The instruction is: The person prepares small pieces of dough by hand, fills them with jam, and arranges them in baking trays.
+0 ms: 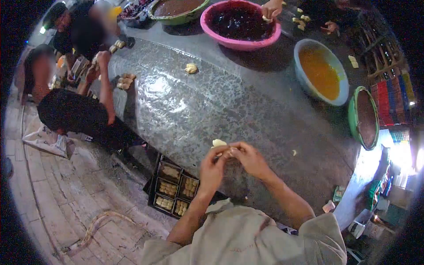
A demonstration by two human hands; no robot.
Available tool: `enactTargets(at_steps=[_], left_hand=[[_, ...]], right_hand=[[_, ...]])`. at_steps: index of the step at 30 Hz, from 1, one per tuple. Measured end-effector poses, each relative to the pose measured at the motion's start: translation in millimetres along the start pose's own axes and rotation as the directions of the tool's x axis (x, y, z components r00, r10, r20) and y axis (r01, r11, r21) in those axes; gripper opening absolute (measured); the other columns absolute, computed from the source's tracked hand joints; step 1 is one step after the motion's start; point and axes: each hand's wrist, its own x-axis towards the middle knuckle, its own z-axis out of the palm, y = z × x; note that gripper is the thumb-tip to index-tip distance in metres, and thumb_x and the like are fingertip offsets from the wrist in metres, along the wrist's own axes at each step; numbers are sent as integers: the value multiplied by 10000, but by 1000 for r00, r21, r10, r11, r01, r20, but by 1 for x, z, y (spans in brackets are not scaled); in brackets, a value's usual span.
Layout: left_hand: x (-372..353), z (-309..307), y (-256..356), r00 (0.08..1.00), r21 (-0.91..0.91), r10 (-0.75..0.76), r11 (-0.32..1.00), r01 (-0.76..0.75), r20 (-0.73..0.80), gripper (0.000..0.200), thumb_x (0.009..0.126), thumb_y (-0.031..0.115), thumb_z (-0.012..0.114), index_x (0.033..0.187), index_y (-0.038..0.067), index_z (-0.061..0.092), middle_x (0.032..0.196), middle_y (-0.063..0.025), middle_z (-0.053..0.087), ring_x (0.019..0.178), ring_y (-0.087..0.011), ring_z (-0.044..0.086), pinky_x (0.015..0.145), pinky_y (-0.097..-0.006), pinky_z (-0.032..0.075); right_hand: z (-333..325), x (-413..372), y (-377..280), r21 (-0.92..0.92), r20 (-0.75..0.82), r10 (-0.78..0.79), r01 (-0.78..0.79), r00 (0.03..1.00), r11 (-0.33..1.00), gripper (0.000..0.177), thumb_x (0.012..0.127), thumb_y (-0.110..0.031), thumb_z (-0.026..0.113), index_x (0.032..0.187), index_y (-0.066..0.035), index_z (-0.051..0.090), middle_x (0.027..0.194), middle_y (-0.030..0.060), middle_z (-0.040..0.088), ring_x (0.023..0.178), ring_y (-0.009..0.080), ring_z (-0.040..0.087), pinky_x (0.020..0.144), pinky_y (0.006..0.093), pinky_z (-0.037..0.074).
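pinching a small dough piece (219, 142) between left hand (212, 167) and right hand (250, 157), with fingertips pressed together, at lower centre of the frame above the metal table (185, 110); likely needing light, even squeezing to avoid tearing.

Both hands, left hand (212, 167) and right hand (248, 157), pinch a dough piece (219, 143) over the table (185, 110).
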Motion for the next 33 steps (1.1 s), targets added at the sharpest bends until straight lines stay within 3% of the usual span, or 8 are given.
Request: enactTargets(at_steps=[4,12,17,22,25,28,30,33], left_hand=[[17,-7,11,970,-345,-184,931,119,-162,330,1015,52,614,1340,-2,591,1227,-78,655,1091,-170,626,952,-308,516],[-3,-3,-46,924,-399,-290,900,175,-248,566,1007,49,610,1501,-40,347,1342,-161,553,1155,-211,610,999,-329,515],[-19,-25,-62,941,-416,-258,897,149,-219,640,1030,101,621,1567,-16,294,1411,-176,519,1187,-214,598,982,-332,523],[-76,-85,-80,912,-424,-233,903,74,-338,552,1037,94,619,1525,-21,388,1427,-171,509,1182,-199,622,1000,-320,507],[-104,-133,-56,850,-426,-268,903,57,-454,405,1056,96,579,1431,-33,498,1319,-137,601,1131,-194,653,966,-312,524],[-124,-166,-64,803,-491,-314,870,31,-506,308,1067,103,551,1343,-33,570,1226,-109,659,1087,-189,672,931,-307,539],[-126,-185,-57,818,-432,-313,898,88,-483,296,1071,109,541,1327,-34,581,1197,-102,671,1083,-186,671,937,-311,540],[-114,-199,-49,863,-405,-223,914,24,-452,279,1090,146,511,1274,-42,604,1176,-93,680,1072,-185,666,934,-316,539]], right_hand=[[23,37,-9,-431,-371,-500,332,782,839,242,911,-98,720,1134,-24,662,1073,118,723,965,255,691,889,376,541],[27,56,2,-268,-282,-326,252,902,930,314,872,-93,726,1170,-32,647,1138,131,708,1058,296,679,940,414,527],[27,151,-64,-592,-264,-568,334,780,734,310,876,-98,676,1175,-26,641,1157,168,655,1168,374,602,1049,455,458],[52,322,-126,-880,140,-874,463,466,106,333,850,-96,665,1179,-48,670,1250,214,646,1182,405,606,1017,491,479],[45,376,-122,-812,366,-718,580,593,64,276,911,-153,593,1151,-102,717,1085,192,691,1028,447,638,903,517,521],[50,353,-125,-793,93,-692,473,716,383,200,937,-162,621,1065,-32,703,1219,198,671,1126,359,642,953,440,533],[52,295,-119,84,-209,-274,296,939,951,209,1004,-182,601,1069,-1,682,1175,147,686,1067,272,653,932,373,542],[50,229,-67,773,-9,-202,135,979,619,220,1017,-175,614,1130,11,651,1155,109,685,1033,227,646,934,351,539]])
